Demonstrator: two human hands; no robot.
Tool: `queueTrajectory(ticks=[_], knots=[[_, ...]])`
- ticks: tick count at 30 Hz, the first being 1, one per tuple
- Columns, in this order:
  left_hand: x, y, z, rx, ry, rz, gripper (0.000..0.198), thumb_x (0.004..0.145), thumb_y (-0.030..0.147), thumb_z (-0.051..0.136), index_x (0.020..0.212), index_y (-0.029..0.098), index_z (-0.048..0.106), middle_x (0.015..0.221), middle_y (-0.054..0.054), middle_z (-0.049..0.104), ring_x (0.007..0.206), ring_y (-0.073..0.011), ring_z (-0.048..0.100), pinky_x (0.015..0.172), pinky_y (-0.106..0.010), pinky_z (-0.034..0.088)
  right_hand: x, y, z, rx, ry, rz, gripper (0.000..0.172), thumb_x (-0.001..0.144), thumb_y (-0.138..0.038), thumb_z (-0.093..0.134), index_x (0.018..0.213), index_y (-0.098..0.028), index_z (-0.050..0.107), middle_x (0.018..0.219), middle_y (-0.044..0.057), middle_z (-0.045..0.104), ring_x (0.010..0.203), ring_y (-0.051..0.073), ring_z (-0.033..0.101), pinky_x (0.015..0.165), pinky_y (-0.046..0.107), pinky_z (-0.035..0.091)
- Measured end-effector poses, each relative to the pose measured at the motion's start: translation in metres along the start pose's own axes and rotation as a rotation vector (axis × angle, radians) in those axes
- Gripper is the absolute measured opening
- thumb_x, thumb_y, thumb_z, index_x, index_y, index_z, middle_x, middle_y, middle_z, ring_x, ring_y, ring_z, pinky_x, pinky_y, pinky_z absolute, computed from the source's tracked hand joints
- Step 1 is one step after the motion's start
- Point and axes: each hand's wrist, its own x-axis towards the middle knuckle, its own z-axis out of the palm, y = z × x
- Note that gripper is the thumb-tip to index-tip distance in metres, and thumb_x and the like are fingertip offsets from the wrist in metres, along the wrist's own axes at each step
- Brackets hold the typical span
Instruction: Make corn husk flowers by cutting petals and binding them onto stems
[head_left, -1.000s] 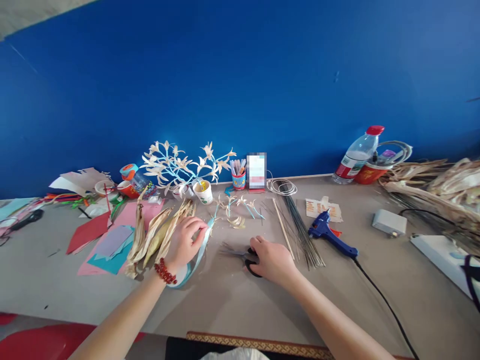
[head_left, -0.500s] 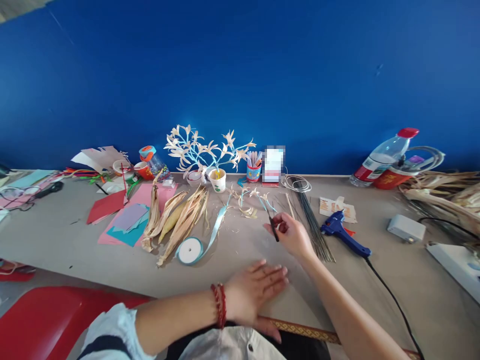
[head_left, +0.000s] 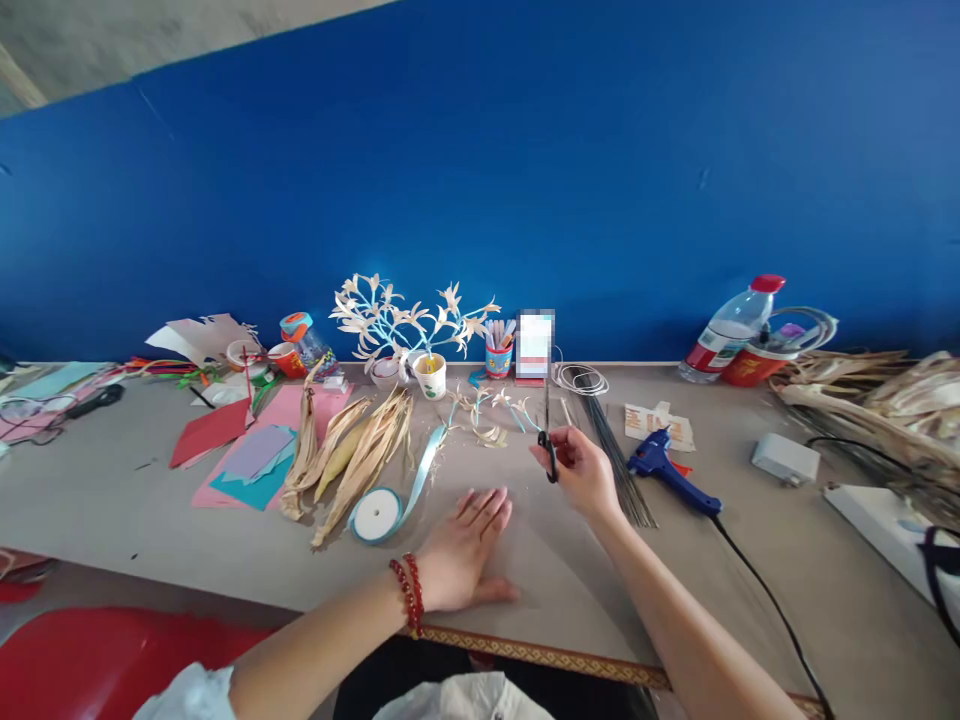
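Observation:
My right hand (head_left: 583, 470) grips black-handled scissors (head_left: 550, 455), their blades pointing away from me. Palm down on the grey table lies my left hand (head_left: 466, 552), fingers spread, a red beaded bracelet at its wrist. Just beyond it sits a spool of light blue ribbon (head_left: 376, 514), its loose end running up the table. Small flower sprigs (head_left: 512, 403) with pale petals and blue stems lie past the scissors. Behind them, a white paper cup (head_left: 430, 378) holds a branching arrangement of pale flowers (head_left: 382, 318). Dried corn husks (head_left: 367, 455) are left of the ribbon.
A blue glue gun (head_left: 671, 470) with a trailing cord lies right of a bundle of dark wires (head_left: 619, 455). Coloured paper (head_left: 255, 465) is at left. A tilted bottle (head_left: 724, 335), a white adapter (head_left: 785, 458) and a power strip (head_left: 885, 530) occupy the right. A blue wall rises behind.
My left hand has moved left and farther onto the table, its fingers still spread. My right hand keeps hold of the scissors, whose blades now point more straight ahead. The camera view has shifted slightly.

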Motion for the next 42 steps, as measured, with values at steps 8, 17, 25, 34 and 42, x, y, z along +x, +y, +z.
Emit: queueTrajectory(ticks=[8,17,25,34,42], knots=[[0.005,-0.022,-0.017,0.148,0.182,-0.317,0.074,0.095,0.057,0.042,0.149,0.007,0.036,0.158,-0.023,0.031,0.149,-0.0373,0.021,0.118,-0.062,0.016,0.011,-0.017,-0.026,-0.400,-0.124,0.055,0.036,0.080,-0.054,0.066,0.070,-0.022,0.054,0.061,-0.003,0.057,0.053,0.013,0.047,0.050,0.023,0.031],[0.004,-0.002,-0.030,-0.045,0.357,-0.134,0.022,0.096,0.017,0.047,0.081,0.019,0.063,0.084,-0.005,0.062,0.091,-0.0217,0.060,0.095,-0.044,0.048,-0.003,-0.034,-0.022,-1.034,-0.412,0.126,0.025,0.083,-0.045,0.063,0.076,-0.021,0.065,0.076,0.007,0.073,0.072,0.024,0.069,0.051,0.026,0.028],[-0.002,0.004,-0.029,-0.085,0.332,-0.047,0.022,0.090,0.003,0.043,0.087,0.018,0.060,0.085,-0.004,0.061,0.081,-0.0198,0.058,0.077,-0.035,0.047,0.006,-0.031,-0.018,-1.125,-0.452,0.144,0.024,0.084,-0.040,0.063,0.086,-0.017,0.069,0.087,0.014,0.075,0.083,0.031,0.072,0.058,0.028,0.039],[-0.021,0.002,-0.026,-0.134,0.414,0.010,0.019,0.093,0.017,0.049,0.076,0.019,0.057,0.065,-0.001,0.056,0.064,-0.0164,0.054,0.065,-0.031,0.041,0.022,-0.027,-0.017,-1.066,-0.526,0.218,0.035,0.075,-0.055,0.069,0.082,-0.021,0.065,0.081,0.007,0.072,0.079,0.026,0.070,0.052,0.025,0.032],[-0.027,0.001,-0.021,-0.155,0.409,-0.091,0.025,0.097,0.024,0.048,0.076,0.020,0.061,0.064,-0.001,0.061,0.061,-0.0162,0.059,0.059,-0.028,0.042,0.011,-0.036,-0.020,-1.029,-0.527,0.196,0.023,0.078,-0.045,0.067,0.083,-0.022,0.062,0.082,0.003,0.072,0.078,0.023,0.068,0.051,0.026,0.026]])
